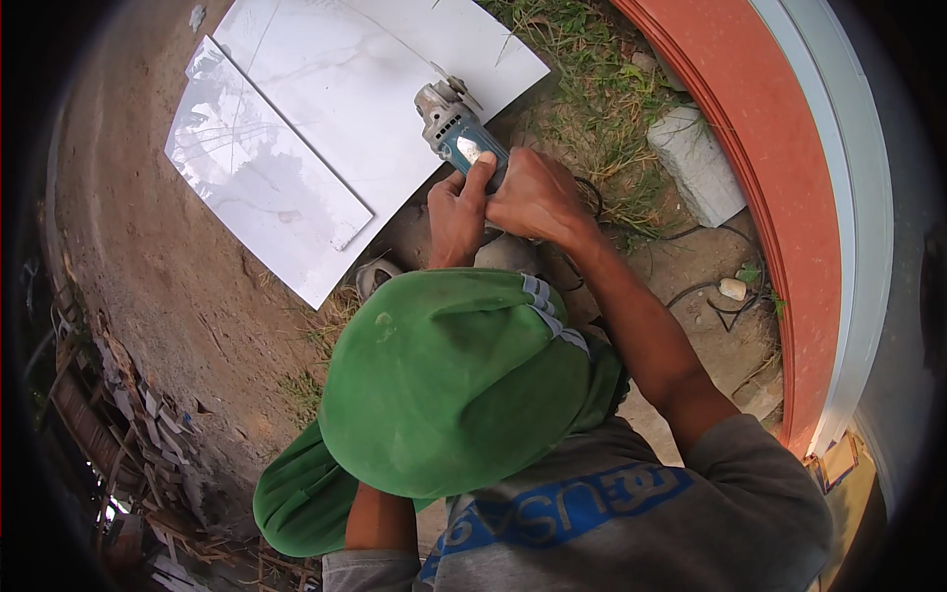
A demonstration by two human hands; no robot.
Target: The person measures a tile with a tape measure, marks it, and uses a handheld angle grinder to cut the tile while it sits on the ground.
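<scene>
A teal angle grinder with a metal head and a cutting disc is in both of my hands, its disc over a large white, faintly veined panel on the ground. My left hand grips the tool's body with the thumb raised on it; my right hand wraps round its rear, beside the left. A narrower white piece lies on the left part of the panel. Part of a shoe shows below the panel's edge. A green cap hides much of the lower middle.
A concrete block, grass, a black cable and a small stone are at the right, beside a curved-looking red wall with pale trim. Bare dirt runs down the left, with broken wood debris at lower left.
</scene>
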